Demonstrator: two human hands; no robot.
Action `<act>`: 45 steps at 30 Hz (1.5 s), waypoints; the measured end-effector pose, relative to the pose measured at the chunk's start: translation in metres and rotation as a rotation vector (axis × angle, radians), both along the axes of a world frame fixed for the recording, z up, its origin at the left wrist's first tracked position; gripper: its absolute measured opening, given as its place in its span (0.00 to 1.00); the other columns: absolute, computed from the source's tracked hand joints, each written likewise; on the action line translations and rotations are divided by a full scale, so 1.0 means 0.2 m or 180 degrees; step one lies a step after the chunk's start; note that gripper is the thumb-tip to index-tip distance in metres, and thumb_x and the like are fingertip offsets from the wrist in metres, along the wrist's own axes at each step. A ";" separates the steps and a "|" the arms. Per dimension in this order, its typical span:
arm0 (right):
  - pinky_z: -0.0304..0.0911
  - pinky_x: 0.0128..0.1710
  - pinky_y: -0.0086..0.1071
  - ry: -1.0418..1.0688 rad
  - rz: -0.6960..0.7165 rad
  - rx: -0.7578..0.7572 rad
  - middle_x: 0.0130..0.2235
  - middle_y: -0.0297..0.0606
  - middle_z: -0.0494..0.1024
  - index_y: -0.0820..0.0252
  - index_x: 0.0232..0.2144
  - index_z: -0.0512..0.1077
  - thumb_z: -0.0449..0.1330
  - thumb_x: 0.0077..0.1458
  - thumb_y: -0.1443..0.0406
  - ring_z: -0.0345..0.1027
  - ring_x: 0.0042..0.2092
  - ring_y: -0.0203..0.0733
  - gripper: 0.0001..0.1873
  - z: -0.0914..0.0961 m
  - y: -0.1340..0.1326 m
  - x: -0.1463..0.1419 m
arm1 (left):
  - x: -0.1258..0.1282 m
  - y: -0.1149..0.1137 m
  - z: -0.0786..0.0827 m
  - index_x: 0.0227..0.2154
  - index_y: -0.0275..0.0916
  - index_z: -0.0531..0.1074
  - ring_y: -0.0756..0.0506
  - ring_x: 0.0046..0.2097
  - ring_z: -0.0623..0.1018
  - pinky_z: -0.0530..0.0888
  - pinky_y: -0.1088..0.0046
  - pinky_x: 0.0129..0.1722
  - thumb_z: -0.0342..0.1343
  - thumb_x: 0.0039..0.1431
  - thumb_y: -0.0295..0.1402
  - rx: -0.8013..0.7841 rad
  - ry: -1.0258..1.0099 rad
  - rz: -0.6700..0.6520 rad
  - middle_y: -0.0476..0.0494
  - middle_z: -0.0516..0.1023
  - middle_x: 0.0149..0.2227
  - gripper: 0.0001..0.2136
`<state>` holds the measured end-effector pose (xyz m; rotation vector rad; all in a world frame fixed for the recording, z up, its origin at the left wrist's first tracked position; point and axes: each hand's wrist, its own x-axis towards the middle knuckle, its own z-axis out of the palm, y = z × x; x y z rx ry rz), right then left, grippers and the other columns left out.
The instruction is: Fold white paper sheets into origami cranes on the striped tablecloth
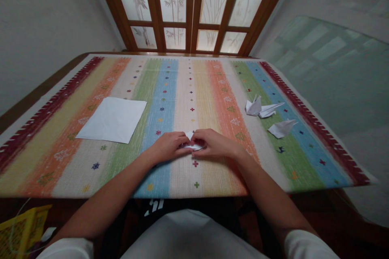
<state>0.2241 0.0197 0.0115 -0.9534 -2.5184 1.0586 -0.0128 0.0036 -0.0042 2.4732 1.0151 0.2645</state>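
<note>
Near the front middle of the table, a small folded piece of white paper (197, 146) is pinched between my two hands. My left hand (172, 145) has its fingers closed on the paper's left side. From the other side, my right hand (211, 143) grips it with thumb and fingertips together. Much of the paper is hidden behind the fingers, so its exact folded shape cannot be made out. Only a pointed tip shows above the hands and a white part between them.
White square paper sheets (114, 119) lie flat to the left. Three folded paper cranes (282, 128) stand at the right. A striped tablecloth (185, 89) covers the table. A yellow plastic basket (22, 228) is below the table's left front edge. Wooden doors with panes (190, 12) stand behind.
</note>
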 end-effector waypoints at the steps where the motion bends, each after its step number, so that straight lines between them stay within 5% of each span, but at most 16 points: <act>1: 0.56 0.34 0.31 -0.0025 0.0032 0.0025 0.34 0.35 0.75 0.61 0.35 0.78 0.73 0.53 0.64 0.65 0.34 0.38 0.10 0.00 0.00 0.00 | 0.00 0.00 0.00 0.42 0.38 0.80 0.42 0.43 0.81 0.72 0.68 0.42 0.58 0.72 0.41 -0.0009 -0.0023 -0.0017 0.41 0.82 0.41 0.12; 8: 0.57 0.36 0.32 -0.0165 -0.0019 0.0134 0.34 0.38 0.78 0.61 0.32 0.81 0.64 0.66 0.65 0.67 0.34 0.38 0.09 -0.02 0.01 -0.02 | -0.04 0.03 0.01 0.42 0.38 0.82 0.45 0.39 0.80 0.72 0.69 0.40 0.55 0.70 0.36 -0.0083 -0.0223 -0.0078 0.41 0.82 0.39 0.11; 12: 0.57 0.35 0.31 -0.0082 -0.0255 0.0064 0.33 0.36 0.79 0.60 0.36 0.80 0.67 0.62 0.67 0.68 0.33 0.38 0.02 -0.02 0.01 -0.02 | -0.08 0.06 0.03 0.41 0.39 0.82 0.46 0.35 0.79 0.71 0.70 0.37 0.57 0.66 0.33 -0.0233 -0.0239 -0.0014 0.44 0.83 0.35 0.10; 19: 0.58 0.37 0.31 -0.0087 -0.0233 0.0107 0.32 0.36 0.79 0.59 0.31 0.79 0.66 0.60 0.70 0.68 0.34 0.38 0.05 -0.04 0.02 -0.03 | -0.09 0.08 0.04 0.39 0.40 0.82 0.47 0.33 0.79 0.71 0.71 0.36 0.57 0.63 0.30 -0.0501 -0.0281 0.0139 0.46 0.84 0.32 0.08; 30: 0.61 0.38 0.31 -0.0032 -0.0478 0.0109 0.35 0.37 0.79 0.60 0.33 0.82 0.67 0.59 0.72 0.70 0.35 0.38 0.05 -0.07 0.12 0.00 | -0.08 0.12 -0.01 0.39 0.39 0.84 0.45 0.38 0.80 0.72 0.69 0.41 0.58 0.65 0.31 -0.0027 -0.0283 0.0374 0.41 0.83 0.39 0.09; 45: 0.59 0.37 0.32 -0.0276 -0.0518 0.0451 0.35 0.39 0.81 0.59 0.33 0.82 0.66 0.63 0.68 0.70 0.35 0.39 0.05 -0.07 0.12 -0.01 | -0.13 0.11 0.05 0.40 0.43 0.86 0.43 0.38 0.82 0.72 0.69 0.39 0.58 0.64 0.31 0.0054 0.0046 0.0181 0.43 0.85 0.39 0.10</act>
